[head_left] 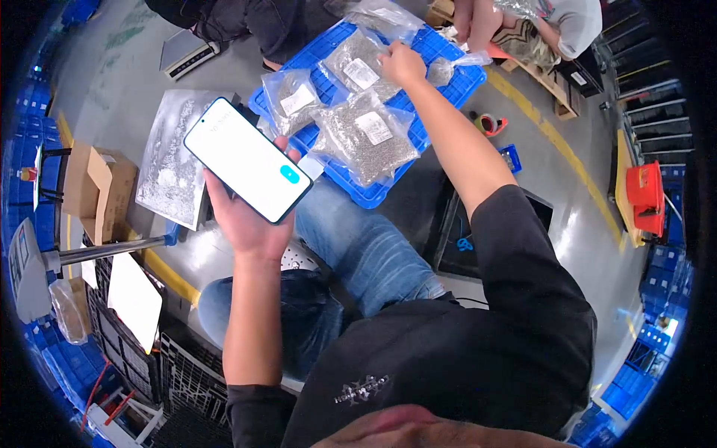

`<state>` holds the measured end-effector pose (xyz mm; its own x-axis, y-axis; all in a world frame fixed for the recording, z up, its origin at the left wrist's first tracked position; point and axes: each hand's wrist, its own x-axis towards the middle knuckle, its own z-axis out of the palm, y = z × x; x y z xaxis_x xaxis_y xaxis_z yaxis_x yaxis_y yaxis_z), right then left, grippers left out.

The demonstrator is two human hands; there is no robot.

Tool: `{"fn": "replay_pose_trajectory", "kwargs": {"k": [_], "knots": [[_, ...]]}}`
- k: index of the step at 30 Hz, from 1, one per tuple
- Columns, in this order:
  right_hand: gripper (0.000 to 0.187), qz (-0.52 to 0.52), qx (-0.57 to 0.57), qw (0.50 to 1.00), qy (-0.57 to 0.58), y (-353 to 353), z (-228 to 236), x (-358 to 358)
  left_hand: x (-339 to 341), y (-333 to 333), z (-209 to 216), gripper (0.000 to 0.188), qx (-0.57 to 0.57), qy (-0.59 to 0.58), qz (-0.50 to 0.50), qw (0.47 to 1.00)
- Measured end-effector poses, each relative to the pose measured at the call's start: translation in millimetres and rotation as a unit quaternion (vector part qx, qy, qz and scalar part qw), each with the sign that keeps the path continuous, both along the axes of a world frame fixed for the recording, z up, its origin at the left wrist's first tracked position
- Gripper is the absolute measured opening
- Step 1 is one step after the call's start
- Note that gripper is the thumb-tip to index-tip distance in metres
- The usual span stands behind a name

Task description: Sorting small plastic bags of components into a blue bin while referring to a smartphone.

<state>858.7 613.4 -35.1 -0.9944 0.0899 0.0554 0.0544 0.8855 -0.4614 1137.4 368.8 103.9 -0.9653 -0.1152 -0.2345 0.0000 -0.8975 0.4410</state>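
Observation:
My left hand (250, 224) is closed around a smartphone (250, 160). Its screen is lit, mostly white with a small blue button. My right hand (404, 64) reaches forward to a clear plastic bag (349, 60) of small grey pieces, its curled fingers at the bag's right edge. That bag lies on a blue plastic crate (367, 196). Nearer to me rests another full bag (366, 142) with a white label, and a smaller bag (290, 101) lies to its left. A further bag (385, 19) sits at the far end, and a small tied bag (441, 72) at the right.
On the left are a platform scale (175, 149), an open cardboard box (101, 190) and a metal pole (112, 250). A tape dispenser (489, 124) lies on the floor right of the crate. Other people sit beyond it. Red bins (645, 198) stand at far right.

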Motion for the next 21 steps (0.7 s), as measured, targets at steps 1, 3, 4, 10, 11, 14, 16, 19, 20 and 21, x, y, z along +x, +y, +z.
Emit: {"fn": "replay_pose_trajectory", "kwargs": {"k": [1,3,4,10,11,14,16,19,20,21], "knots": [[0.037,-0.001,0.000,1.000,0.001,1.9,-0.5,-2.3,-0.3,0.8,1.7,0.071,0.000,0.001,-0.001,1.000],[0.032,0.008,0.015,1.000,-0.006,5.0,-1.9,-5.7,-0.9,4.0,6.1,0.070,-0.005,-0.019,0.016,1.000],[0.032,0.010,0.015,1.000,-0.004,5.3,-1.6,-7.5,-0.9,3.8,6.2,0.070,-0.005,-0.017,0.017,1.000],[0.023,0.052,0.040,0.995,0.080,-5.2,24.6,4.9,-1.5,3.7,7.9,0.071,-0.021,-0.010,0.029,0.999],[0.023,0.065,0.035,0.992,0.098,-6.6,29.4,7.3,-0.9,2.6,5.9,0.071,-0.022,-0.006,0.020,1.000],[0.023,0.089,0.031,0.987,0.133,-12.6,41.0,8.4,-0.9,3.9,8.1,0.070,-0.009,-0.003,0.010,1.000],[0.023,0.100,0.031,0.983,0.151,-20.0,52.6,9.1,-0.2,2.6,7.6,0.071,-0.007,0.011,0.001,1.000],[0.022,0.146,0.051,0.974,0.165,-26.5,83.2,11.2,-0.5,4.2,11.3,0.071,-0.016,-0.023,0.031,0.999],[0.020,0.145,0.070,0.970,0.185,-24.7,93.3,10.7,-0.9,4.8,12.6,0.071,-0.015,-0.024,0.029,0.999],[0.019,0.143,0.088,0.964,0.204,-22.4,104.0,10.1,-1.0,5.5,13.9,0.071,-0.011,-0.023,0.031,0.999]]}}
